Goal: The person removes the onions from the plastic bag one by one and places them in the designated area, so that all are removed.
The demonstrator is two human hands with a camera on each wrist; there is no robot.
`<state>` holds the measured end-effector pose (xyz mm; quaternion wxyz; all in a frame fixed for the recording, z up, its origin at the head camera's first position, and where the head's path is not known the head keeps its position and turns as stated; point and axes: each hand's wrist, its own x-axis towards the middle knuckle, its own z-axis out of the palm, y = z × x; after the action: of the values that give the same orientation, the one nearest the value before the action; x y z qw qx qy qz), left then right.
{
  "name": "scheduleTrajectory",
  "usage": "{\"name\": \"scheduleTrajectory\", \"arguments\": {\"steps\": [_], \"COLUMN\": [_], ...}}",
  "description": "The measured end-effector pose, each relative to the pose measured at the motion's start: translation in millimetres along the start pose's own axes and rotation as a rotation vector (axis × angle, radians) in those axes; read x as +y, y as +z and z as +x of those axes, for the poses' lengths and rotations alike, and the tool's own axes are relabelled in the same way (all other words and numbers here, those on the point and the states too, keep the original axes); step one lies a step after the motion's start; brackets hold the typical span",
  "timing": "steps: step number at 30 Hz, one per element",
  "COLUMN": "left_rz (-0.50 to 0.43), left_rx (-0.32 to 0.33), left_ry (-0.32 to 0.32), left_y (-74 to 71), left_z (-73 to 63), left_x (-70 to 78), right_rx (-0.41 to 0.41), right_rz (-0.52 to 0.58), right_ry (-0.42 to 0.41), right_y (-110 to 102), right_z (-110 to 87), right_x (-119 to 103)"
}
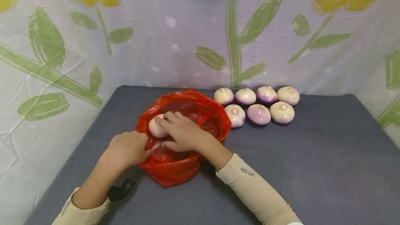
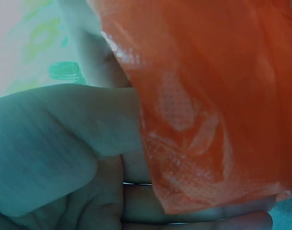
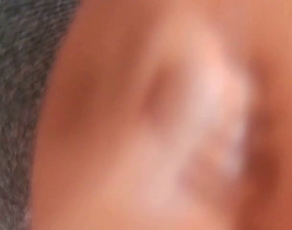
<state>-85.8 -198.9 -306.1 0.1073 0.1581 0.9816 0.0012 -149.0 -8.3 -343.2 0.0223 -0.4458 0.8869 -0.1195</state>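
A red plastic bag point(image 1: 175, 171) stands with its mouth spread wide on the table. My left hand point(image 1: 126, 148) grips its left rim; the left wrist view shows the film point(image 2: 208, 110) between thumb and fingers. Inside the bag, against its left side, lies a pale pinkish onion point(image 1: 155, 128). My right hand point(image 1: 185, 131) reaches in over the right rim, its index finger laid over the onion and its thumb a little apart below it. Blurred red film point(image 3: 136, 120) fills most of the right wrist view.
Several cream and purple onions point(image 1: 258, 114) sit in two rows at the back, right beside the bag. A dark grey cloth point(image 1: 297, 176) covers the table. Behind it hangs a flower-printed curtain point(image 1: 175, 37). A black strap end point(image 1: 122, 190) shows by the left wrist.
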Motion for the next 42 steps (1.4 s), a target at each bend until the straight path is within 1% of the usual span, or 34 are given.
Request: {"name": "scheduleTrajectory", "arguments": {"steps": [2,5,8,10,12,14,18,22,25,32,36,42], "left_rz": [0.004,0.009,0.004,0.0,-0.003,-0.005,-0.008,-0.006,-0.006,-0.009,-0.019,-0.037], "left_rx": [0.001,-0.005,-0.009,-0.012,-0.01,-0.01,-0.012,-0.007,-0.003,-0.002,-0.003,-0.017], "left_ry": [0.003,0.003,-0.003,-0.007,-0.007,-0.007,-0.006,-0.002,-0.001,0.002,0.001,-0.006], "left_y": [-0.7,-1.6,-2.5,-2.9,-3.3,-3.6,-3.7,-2.8,-2.3,-2.5,-2.6,-1.9], "left_z": [0.7,0.8,0.2,0.0,0.0,0.1,0.7,-0.1,-0.9,0.1,-0.6,-1.3], "left_x": [0.1,1.1,2.3,2.7,2.6,2.6,2.4,1.8,1.4,0.7,0.7,0.3], "right_rx": [0.035,0.056,0.1,0.133,0.146,0.122,0.028,-0.066,-0.121,-0.183,-0.215,-0.221], "right_rz": [-0.031,-0.036,-0.05,-0.07,-0.089,-0.098,-0.096,-0.057,-0.025,-0.005,0.049,0.103], "right_ry": [-0.007,-0.018,-0.053,-0.075,-0.083,-0.07,-0.017,0.043,0.069,0.045,0.039,0.011], "right_y": [3,7,10,10,7,3,-4,-12,-15,-21,-23,-25], "right_z": [1.7,3.4,4.7,4.7,3.7,1.9,-2.4,-6.7,-9.0,-13.0,-14.8,-17.9], "right_x": [0,0,0,-1,-2,-5,-10,-14,-16,-15,-12,-9]}}
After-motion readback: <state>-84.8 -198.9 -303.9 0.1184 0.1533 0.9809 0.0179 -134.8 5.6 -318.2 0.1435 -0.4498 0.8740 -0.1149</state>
